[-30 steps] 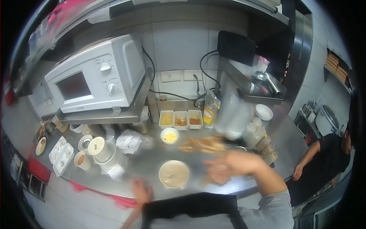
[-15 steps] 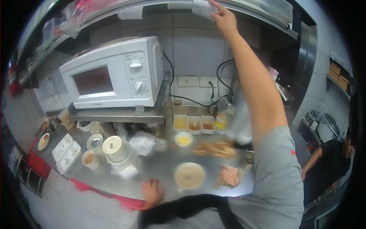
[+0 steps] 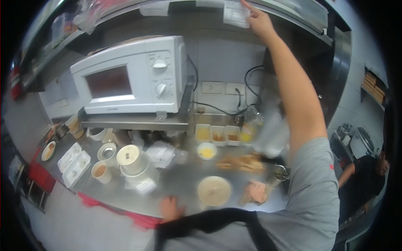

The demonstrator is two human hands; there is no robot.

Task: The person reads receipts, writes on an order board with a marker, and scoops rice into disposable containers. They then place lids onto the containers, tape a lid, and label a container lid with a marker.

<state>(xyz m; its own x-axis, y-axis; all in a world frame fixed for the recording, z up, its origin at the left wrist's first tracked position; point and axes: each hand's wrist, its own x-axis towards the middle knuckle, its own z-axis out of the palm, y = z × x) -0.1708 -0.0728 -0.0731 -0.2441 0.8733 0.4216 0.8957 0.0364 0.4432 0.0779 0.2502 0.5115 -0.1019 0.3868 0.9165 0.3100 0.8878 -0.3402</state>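
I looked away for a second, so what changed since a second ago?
The right hand rose from over the counter to the paper slip on the shelf edge above, touching it. The left hand stayed resting at the counter edge; the round bowl is unmoved.

My one view, head-worn fisheye, looking forward and down from close above the steel table (image 3: pixel 176 188), facing the tiled wall, microwave (image 3: pixel 130 75) left, shelf (image 3: pixel 289 12) overhead

Bare counter (image 3: pixel 176 186) lies open between the round dish (image 3: pixel 214 190) and cups (image 3: pixel 125 161); the microwave (image 3: pixel 130 75) blocks above.
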